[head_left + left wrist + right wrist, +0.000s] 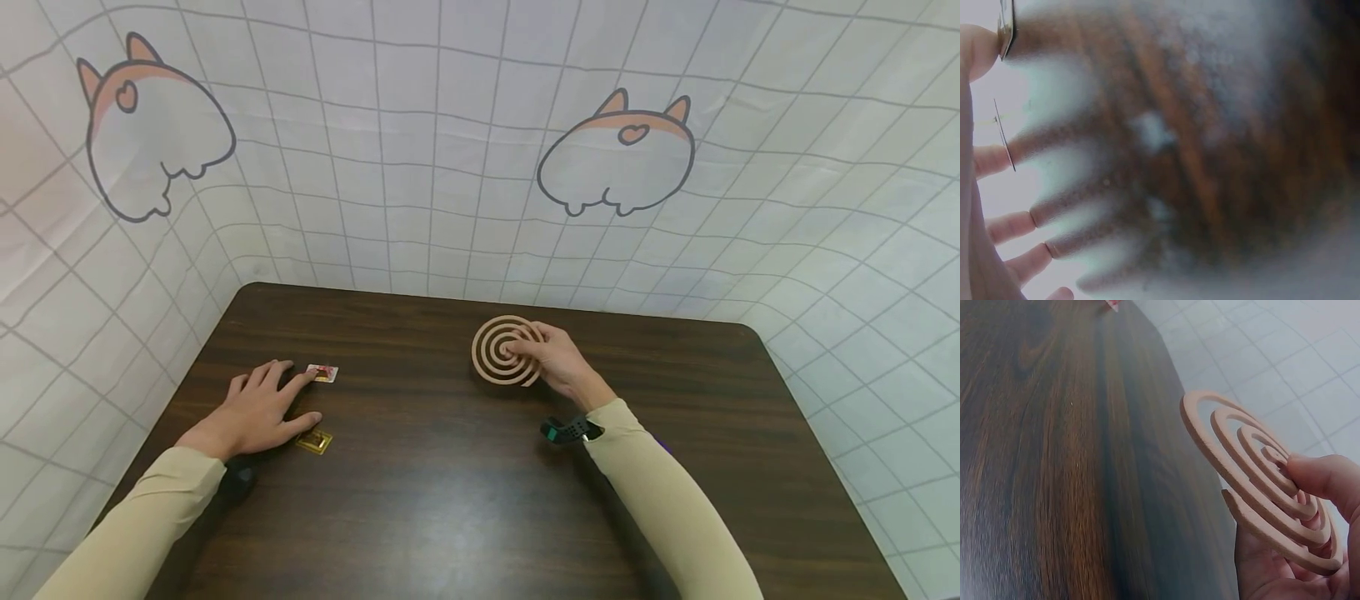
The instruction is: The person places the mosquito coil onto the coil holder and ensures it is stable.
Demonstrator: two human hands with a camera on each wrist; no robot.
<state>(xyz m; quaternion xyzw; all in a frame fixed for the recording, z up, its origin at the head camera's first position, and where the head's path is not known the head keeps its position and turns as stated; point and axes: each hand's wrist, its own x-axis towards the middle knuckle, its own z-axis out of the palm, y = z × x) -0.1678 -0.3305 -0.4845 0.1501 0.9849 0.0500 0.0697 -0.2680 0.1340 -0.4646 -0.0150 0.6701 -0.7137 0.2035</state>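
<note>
A tan mosquito coil (495,352) is held up above the far middle of the table. My right hand (557,357) pinches it, the thumb near the centre of the spiral and the other fingers behind it, as the right wrist view shows. My left hand (262,408) lies spread on the table at the left, fingers fairly straight. Its index fingertip touches a small red-and-white card (324,373). By its thumb is a small gold-bordered piece (315,442), partly covered by the thumb; seen edge-on in the left wrist view, both look thin.
The dark wood-grain table (420,467) has rounded far corners. A white grid-patterned curtain (390,167) with cartoon drawings surrounds its back and sides. A black strap (570,430) sits on the right wrist, and something small and blue shows beside the right sleeve (660,492).
</note>
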